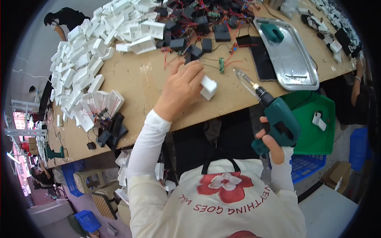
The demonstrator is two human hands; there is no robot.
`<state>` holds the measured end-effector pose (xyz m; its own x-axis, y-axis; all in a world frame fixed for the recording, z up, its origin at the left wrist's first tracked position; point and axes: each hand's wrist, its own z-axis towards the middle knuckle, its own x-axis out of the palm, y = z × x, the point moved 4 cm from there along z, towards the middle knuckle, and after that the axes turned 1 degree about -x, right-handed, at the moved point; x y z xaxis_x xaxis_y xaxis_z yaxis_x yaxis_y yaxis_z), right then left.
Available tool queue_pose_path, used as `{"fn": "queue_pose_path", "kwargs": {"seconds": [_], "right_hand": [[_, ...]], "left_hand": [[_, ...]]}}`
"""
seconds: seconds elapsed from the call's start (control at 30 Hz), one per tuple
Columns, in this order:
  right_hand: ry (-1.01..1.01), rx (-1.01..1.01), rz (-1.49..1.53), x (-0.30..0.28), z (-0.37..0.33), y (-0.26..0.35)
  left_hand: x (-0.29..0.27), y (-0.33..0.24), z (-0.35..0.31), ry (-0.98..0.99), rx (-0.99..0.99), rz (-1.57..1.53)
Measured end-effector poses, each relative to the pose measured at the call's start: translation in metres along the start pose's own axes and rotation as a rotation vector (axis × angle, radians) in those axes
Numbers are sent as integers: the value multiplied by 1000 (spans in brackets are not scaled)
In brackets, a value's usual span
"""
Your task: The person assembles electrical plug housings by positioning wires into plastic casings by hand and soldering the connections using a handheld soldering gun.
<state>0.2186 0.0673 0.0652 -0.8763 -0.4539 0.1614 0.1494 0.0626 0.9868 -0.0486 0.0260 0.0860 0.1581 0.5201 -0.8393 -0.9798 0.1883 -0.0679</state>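
my l hand (180, 89) grips a white plastic pc (208, 88) nr surface (139, 75) edge. r hand (274, 147) gripping green pwr driver (283, 119).

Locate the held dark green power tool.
Head view, right of centre: the power tool sits in the right grip, left of the green plastic bin.

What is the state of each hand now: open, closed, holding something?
Left hand: closed on a white plastic casing.
Right hand: closed around a green plastic power tool.
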Motion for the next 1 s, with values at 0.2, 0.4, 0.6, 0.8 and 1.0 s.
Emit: {"fn": "queue_pose_path", "kwargs": {"seconds": [0.2,0.4,0.6,0.8,1.0], "right_hand": [[37,-74,-17,-8,3,-4],[39,-60,-21,-12,1,-7],[52,-72,-46,-20,1,-3],[13,-80,-65,-24,1,-1],[-24,-112,-54,-32,5,-2]], "left_hand": [[18,-21,-2,-90,29,120],[7,-21,2,-76,40,-60],[10,12,31,-177,-112,-252],[57,20,81,265,-84,-356],[50,18,66,122,-74,-274]]}}
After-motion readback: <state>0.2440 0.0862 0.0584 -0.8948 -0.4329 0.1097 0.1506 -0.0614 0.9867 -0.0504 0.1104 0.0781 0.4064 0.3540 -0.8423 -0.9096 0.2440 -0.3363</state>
